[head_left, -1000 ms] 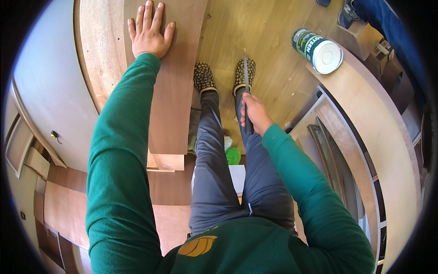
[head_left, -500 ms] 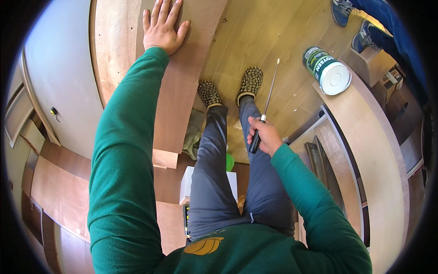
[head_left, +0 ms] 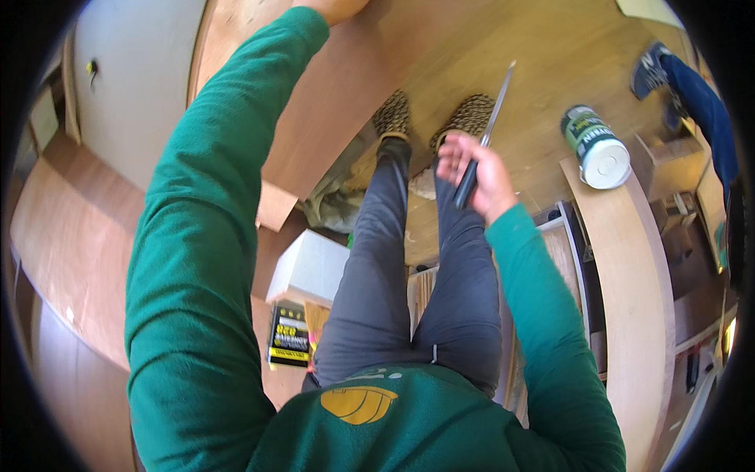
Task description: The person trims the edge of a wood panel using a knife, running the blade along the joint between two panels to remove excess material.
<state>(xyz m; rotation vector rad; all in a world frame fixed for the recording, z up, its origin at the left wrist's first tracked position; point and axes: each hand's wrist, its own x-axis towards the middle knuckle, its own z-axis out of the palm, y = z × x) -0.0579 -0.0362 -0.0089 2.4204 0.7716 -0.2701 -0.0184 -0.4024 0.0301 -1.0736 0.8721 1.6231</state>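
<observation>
A long-shafted screwdriver (head_left: 467, 184) with a black handle is in my right hand (head_left: 486, 175), in front of my right thigh. Its metal shaft points up and away, past my shoe. The grip looks loose, with the fingers curled beside the handle. My left arm reaches far forward, and only the back part of my left hand (head_left: 340, 8) shows at the top edge, over a brown wooden panel (head_left: 330, 102). The left fingers lie outside the picture, so their pose is hidden.
A green and white paint can (head_left: 605, 157) rests on a curved light wood board (head_left: 629, 315) at right. Someone's shoe and blue trouser leg (head_left: 700, 102) stand beyond it. Near my left leg are a white box (head_left: 311, 267) and a black and yellow package (head_left: 289, 337).
My view has shifted, and the left hand has slid mostly past the top edge. The right hand has come up with the screwdriver, its fingers looser around the handle.
</observation>
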